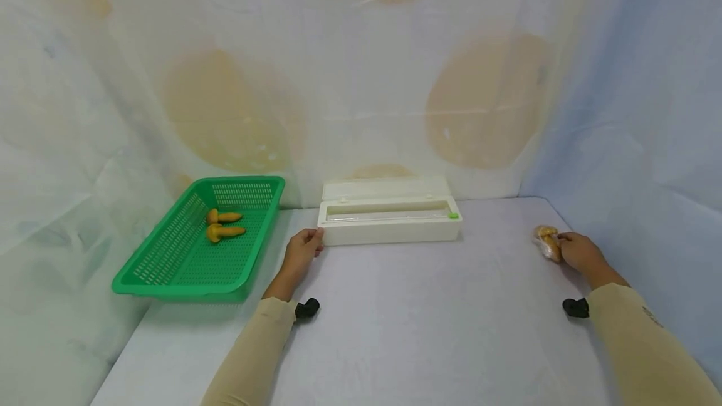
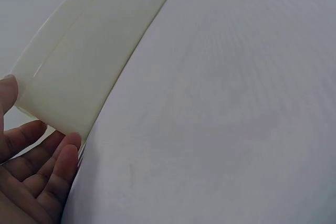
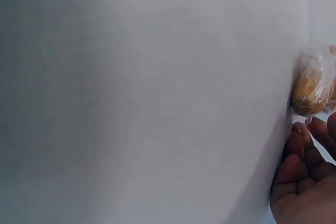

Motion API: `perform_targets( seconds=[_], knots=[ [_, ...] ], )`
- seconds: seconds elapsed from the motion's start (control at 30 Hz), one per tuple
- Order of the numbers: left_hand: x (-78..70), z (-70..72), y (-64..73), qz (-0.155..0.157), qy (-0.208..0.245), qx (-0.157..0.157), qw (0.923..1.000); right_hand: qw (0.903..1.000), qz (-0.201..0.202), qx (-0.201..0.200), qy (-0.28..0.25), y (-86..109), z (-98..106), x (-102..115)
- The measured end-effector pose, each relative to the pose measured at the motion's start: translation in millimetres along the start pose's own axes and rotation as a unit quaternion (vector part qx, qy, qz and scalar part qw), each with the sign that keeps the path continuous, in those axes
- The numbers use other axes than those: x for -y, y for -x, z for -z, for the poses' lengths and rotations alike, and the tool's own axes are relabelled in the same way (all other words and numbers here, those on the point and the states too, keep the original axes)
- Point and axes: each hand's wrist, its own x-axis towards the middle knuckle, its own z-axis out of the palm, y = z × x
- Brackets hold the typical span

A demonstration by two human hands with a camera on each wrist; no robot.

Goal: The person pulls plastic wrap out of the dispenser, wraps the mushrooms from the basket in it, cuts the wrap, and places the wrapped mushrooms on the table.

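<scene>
Box [image 1: 389,234] smooth plastic; basket [image 1: 180,291] slightly glossy plastic; wrapped bundle [image 1: 547,245] glossy, crinkled, film-like; tabletop [image 1: 440,318] matt.

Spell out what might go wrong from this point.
The wrapped bundle lies close to the right edge of the table, with the right hand at it; a careless nudge outward could perhaps tip it off.

The left hand touches the left end of the white box, whose lid is open; a bump there might shift the box or make the lid fall shut.
</scene>
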Motion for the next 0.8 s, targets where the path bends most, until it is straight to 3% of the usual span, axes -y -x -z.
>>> perform_targets(
  seconds=[0.23, 0.47, 0.67, 0.8],
  knots=[
    [-2.4, 5.9, 4.8, -0.002, 0.024, -0.003, 0.9997, 0.9994, 0.001, -0.029, -0.020, 7.8, -1.3, 1.5],
    [-12.1, 6.9, 13.0, -0.003, 0.013, -0.016, 0.9998, 0.9973, 0.008, -0.067, -0.031, 16.9, -2.4, 7.3],
    [-19.8, 10.9, 20.7, -0.027, -0.022, -0.010, 0.9993, 0.9941, 0.057, -0.090, -0.021, 21.3, -7.0, 26.7],
    [-29.5, 10.9, 26.9, -0.063, -0.058, 0.008, 0.9963, 0.9912, 0.094, -0.092, -0.016, 18.7, -10.8, 39.9]
  ],
)
